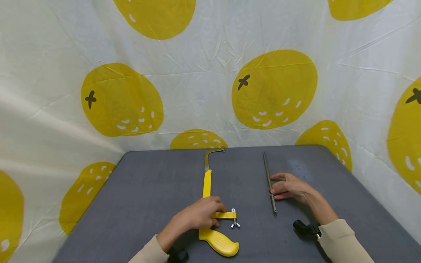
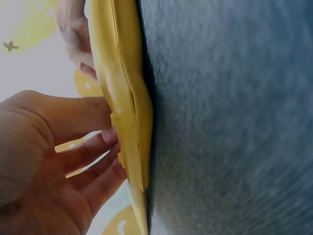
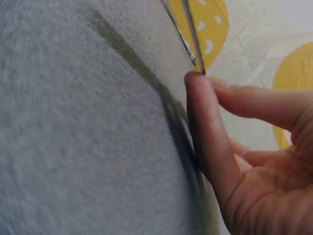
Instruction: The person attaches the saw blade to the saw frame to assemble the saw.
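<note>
A hacksaw frame lies on the grey table, its yellow handle (image 1: 220, 243) toward me and its bare metal arm (image 1: 207, 160) bending right at the far end. My left hand (image 1: 202, 212) grips the yellow frame just above the handle. In the left wrist view, thumb and fingertips meet the yellow edge of the frame (image 2: 129, 107). A wing nut (image 1: 235, 223) hangs at the end of the short yellow arm. To the right, my right hand (image 1: 292, 188) pinches a thin, dark saw blade (image 1: 267, 168) between thumb and fingers, toward its near end. Its shadow falls on the table in the right wrist view.
Behind the grey table (image 1: 158, 179) hangs a white sheet (image 1: 197, 98) printed with yellow fruit, close against the far edge and both sides. A black wrist-camera mount (image 1: 306, 228) sticks out beside my right sleeve (image 1: 345, 241).
</note>
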The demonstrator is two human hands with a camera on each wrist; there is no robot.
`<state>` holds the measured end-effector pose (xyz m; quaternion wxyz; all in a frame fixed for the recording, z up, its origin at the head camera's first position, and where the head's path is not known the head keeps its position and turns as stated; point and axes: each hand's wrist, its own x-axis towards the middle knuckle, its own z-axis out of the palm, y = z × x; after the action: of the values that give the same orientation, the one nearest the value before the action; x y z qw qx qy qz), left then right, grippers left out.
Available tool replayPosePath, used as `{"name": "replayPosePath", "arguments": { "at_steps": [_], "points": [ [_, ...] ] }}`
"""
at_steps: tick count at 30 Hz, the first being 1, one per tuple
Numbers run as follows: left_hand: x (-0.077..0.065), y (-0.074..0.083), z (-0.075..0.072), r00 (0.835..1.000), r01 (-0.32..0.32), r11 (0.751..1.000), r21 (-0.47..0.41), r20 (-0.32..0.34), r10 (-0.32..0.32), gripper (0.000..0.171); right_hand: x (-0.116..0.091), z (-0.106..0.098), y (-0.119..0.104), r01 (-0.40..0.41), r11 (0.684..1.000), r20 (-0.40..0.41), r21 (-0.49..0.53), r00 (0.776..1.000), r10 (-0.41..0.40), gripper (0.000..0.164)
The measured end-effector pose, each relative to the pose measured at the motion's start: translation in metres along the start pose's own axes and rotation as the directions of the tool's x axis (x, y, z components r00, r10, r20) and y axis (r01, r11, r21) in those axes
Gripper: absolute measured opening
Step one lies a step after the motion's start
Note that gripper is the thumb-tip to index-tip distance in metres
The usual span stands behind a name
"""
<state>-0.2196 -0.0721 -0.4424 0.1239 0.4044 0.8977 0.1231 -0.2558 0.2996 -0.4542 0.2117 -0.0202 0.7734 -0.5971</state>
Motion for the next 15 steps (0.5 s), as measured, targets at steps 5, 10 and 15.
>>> {"name": "replayPosePath", "arguments": {
  "at_steps": [5,10,15],
  "points": [
    [-0.001,0.003,0.004,0.999,-0.021,0.998,0.052,-0.025,0.022,0.039,0.005,0.005,0.002,0.011,0.998,0.047,0.061,0.999,-0.014,0.087],
    [0.0,0.002,0.008,0.998,-0.045,0.997,0.062,-0.039,0.048,0.037,0.007,0.012,0.001,0.025,0.994,0.077,0.102,0.996,-0.033,0.088],
    [0.0,-0.001,0.01,0.999,-0.033,0.999,0.002,-0.038,0.033,0.037,0.006,0.017,-0.003,0.037,0.993,0.105,0.114,0.993,-0.049,0.086]
  ]
}}
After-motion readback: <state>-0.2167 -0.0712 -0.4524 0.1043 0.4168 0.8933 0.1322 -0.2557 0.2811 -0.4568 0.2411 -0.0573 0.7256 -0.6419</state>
